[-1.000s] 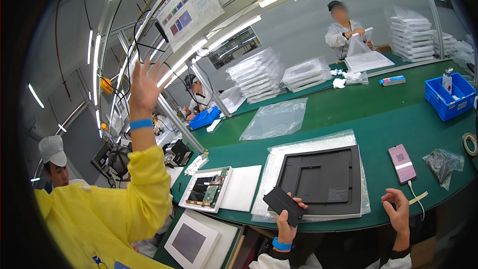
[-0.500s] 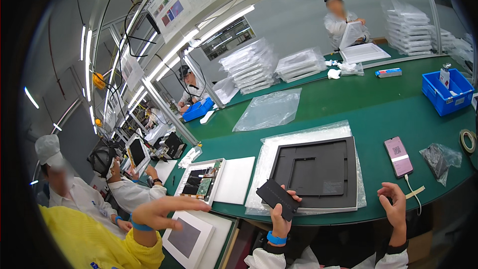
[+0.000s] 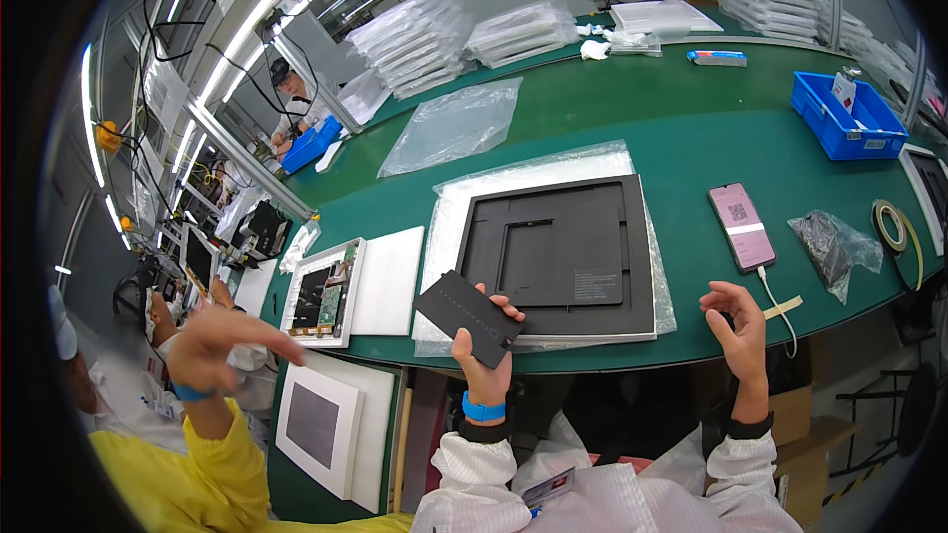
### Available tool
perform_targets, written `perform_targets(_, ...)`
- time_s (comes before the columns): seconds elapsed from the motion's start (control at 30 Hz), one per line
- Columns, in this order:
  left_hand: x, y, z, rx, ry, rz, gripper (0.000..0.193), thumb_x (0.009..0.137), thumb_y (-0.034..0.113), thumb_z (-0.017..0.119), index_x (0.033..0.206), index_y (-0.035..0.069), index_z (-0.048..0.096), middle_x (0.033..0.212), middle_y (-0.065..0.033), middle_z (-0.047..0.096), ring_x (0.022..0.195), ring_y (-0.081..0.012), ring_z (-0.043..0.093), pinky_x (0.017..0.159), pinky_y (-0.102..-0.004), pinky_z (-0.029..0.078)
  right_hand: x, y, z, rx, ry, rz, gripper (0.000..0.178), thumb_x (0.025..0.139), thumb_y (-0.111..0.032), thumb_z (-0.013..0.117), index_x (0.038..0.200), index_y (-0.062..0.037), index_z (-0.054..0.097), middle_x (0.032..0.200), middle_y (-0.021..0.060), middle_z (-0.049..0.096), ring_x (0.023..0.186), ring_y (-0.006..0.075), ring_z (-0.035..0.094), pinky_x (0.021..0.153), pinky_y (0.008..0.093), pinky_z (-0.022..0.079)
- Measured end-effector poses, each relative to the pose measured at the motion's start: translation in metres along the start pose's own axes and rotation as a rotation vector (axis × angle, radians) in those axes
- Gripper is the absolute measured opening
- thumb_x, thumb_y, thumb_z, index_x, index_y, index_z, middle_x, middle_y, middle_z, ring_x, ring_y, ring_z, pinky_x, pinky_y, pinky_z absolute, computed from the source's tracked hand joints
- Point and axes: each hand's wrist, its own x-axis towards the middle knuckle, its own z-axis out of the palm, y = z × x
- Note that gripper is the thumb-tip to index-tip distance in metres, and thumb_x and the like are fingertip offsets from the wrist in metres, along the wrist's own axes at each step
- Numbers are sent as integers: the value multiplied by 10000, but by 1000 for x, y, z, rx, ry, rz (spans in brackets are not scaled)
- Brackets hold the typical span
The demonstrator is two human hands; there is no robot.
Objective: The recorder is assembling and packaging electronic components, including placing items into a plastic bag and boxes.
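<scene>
A flat black rectangular module (image 3: 466,316) with a small notch at one corner is gripped in my left hand (image 3: 484,360), thumb on its face and fingers curled round its far side. It is held tilted over the near left corner of a black back panel (image 3: 563,247) with a recessed square in its middle. That panel lies on a white foam sheet and clear plastic film (image 3: 434,249). My right hand (image 3: 739,326) hovers over the table's front edge, fingers loosely bent and apart, holding nothing. Nearest to it are a white cable (image 3: 775,311) and a pink-screened phone (image 3: 741,227).
An opened white frame with circuit boards (image 3: 328,291) lies left; a framed screen (image 3: 318,419) sits lower left. A co-worker's yellow-sleeved arm (image 3: 222,454) reaches in there. Rightward are a bagged black part (image 3: 829,247), tape rolls (image 3: 889,225) and a blue bin (image 3: 851,138). Stacked wrapped panels (image 3: 415,39) stand behind.
My view has shifted, so the table appears further left and lower parts show more. The module stays in my left hand. The yellow-sleeved co-worker's hand has moved, and the far co-worker now raises a clear bag.
</scene>
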Motion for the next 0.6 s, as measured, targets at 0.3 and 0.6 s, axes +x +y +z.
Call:
perform_targets(0.3, -9, -2, -5, -123, -32, -46, 777, 773, 560, 489, 1309, 12, 363, 1027, -136, 518, 896, -218, 531, 833, -384, 437, -9, -1, -7, -25, 12, 2, 315, 785, 6, 594, 1098, 19, 550, 924, 92, 611, 858, 150, 577, 817, 271, 446)
perform_targets(0.6, -4, 2, -2, -113, -20, -42, 761, 781, 574, 457, 1273, -3, 389, 1025, -139, 498, 910, -223, 493, 827, -358, 410, -4, 1, -6, -36, -8, -11, 322, 794, -7, 599, 1111, 19, 545, 937, 91, 607, 867, 153, 572, 818, 278, 443)
